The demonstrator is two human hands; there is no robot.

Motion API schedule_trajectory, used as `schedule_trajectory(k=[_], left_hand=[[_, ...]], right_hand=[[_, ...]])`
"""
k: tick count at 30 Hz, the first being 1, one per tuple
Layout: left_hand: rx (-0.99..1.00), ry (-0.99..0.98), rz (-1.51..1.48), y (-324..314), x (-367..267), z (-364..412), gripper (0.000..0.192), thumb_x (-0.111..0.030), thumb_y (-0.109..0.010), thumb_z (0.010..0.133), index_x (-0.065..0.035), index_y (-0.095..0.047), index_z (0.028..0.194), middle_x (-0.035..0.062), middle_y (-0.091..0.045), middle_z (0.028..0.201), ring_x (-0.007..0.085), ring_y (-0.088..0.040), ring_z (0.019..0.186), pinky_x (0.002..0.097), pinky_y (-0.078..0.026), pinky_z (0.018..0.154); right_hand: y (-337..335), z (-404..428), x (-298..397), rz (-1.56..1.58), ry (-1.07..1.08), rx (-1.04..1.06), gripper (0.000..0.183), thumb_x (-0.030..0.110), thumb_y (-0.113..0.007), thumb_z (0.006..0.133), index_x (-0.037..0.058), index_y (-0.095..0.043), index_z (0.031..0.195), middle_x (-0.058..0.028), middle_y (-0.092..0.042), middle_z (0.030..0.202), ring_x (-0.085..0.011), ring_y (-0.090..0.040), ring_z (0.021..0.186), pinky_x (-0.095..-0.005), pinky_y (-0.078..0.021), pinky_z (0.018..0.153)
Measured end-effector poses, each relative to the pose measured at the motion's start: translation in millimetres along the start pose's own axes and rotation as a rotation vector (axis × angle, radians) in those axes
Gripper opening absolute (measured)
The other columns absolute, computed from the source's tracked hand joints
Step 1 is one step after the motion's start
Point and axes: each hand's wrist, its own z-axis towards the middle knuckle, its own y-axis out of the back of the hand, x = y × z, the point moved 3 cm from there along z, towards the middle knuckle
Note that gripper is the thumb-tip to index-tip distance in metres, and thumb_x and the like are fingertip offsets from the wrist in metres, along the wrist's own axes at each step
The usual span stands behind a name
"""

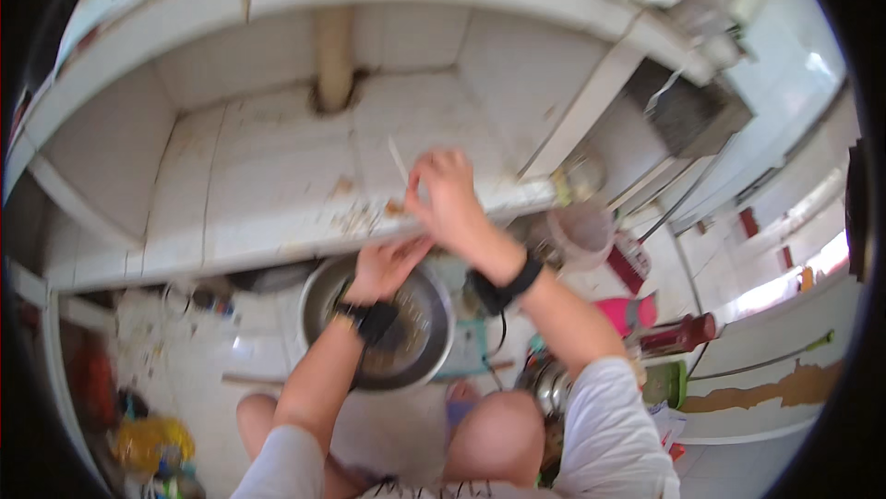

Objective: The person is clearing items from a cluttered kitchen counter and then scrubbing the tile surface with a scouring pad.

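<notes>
My right hand (443,191) pinches a thin white strip (398,158) that sticks up and to the left from the fingers; its material is unclear. This hand is over the front of a white-tiled shelf (277,173). Brown crumbs and loose debris (356,218) lie scattered by the shelf's front edge, left of the hand. Just below that edge, my left hand (387,265) is held with its fingers extended toward the right hand, and I see nothing in it. Under the left hand stands a round metal basin (443,333) with murky contents. Black bands circle both wrists.
A pipe (335,59) enters the shelf's back corner. To the right are a translucent plastic tub (581,232), a pink item (626,313), a green container (664,385) and metal pots (552,392). A yellow-filled bottle (154,445) lies at lower left. A stick (252,379) is beside the basin.
</notes>
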Motion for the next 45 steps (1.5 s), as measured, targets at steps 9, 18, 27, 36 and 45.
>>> schedule_trajectory(k=[9, 18, 27, 36, 45], left_hand=[[-0.019, 0.158, -0.234, 7, -8, -4, 0.052, -0.024, -0.027, 0.102, 0.0204, -0.033, 0.128, 0.0337, -0.043, 0.129, 0.0467, -0.045, 0.121, 0.0498, -0.046, 0.102], [-0.055, 0.114, -0.207, 3, -5, 2, 0.054, -0.026, -0.024, 0.101, 0.0203, -0.034, 0.127, 0.0343, -0.045, 0.128, 0.0469, -0.048, 0.118, 0.0501, -0.046, 0.101], [0.099, 0.102, -0.175, 7, 10, 6, 0.048, -0.022, -0.031, 0.101, 0.0124, -0.030, 0.134, 0.0297, -0.037, 0.137, 0.0407, -0.037, 0.130, 0.0500, -0.034, 0.112], [0.045, 0.161, -0.144, 27, -33, -12, 0.060, -0.026, -0.016, 0.102, 0.0255, -0.029, 0.128, 0.0377, -0.036, 0.134, 0.0453, -0.041, 0.127, 0.0434, -0.042, 0.107], [0.113, 0.176, -0.167, 26, -43, -27, 0.064, -0.032, -0.014, 0.102, 0.0250, -0.030, 0.128, 0.0385, -0.041, 0.129, 0.0478, -0.041, 0.126, 0.0456, -0.042, 0.106]], right_hand=[[329, 23, 21, -0.856, 0.091, -0.712, 0.011, 0.004, -0.063, 0.079, 0.0039, -0.059, 0.089, -0.0103, -0.057, 0.097, -0.0300, -0.049, 0.095, -0.0387, -0.0404, 0.083], [389, 108, -46, -0.443, 0.226, -0.459, 0.013, 0.004, -0.063, 0.086, -0.0003, -0.062, 0.098, -0.0083, -0.065, 0.085, -0.0146, -0.060, 0.071, -0.0272, -0.0491, 0.069], [456, 124, -183, -0.509, -0.035, -0.213, 0.027, 0.010, -0.048, 0.093, 0.0017, -0.064, 0.113, -0.0121, -0.068, 0.109, -0.0212, -0.064, 0.099, -0.0323, -0.0481, 0.086], [130, -5, 6, 0.027, 0.039, 0.078, 0.031, 0.006, -0.049, 0.093, -0.0017, -0.055, 0.122, -0.0161, -0.058, 0.124, -0.0242, -0.054, 0.118, -0.0345, -0.0393, 0.102], [-111, 7, -62, 0.165, -0.376, 0.338, 0.064, 0.044, -0.029, 0.100, -0.0027, -0.029, 0.143, -0.0239, -0.033, 0.146, -0.0356, -0.023, 0.140, -0.0357, -0.0185, 0.115]])
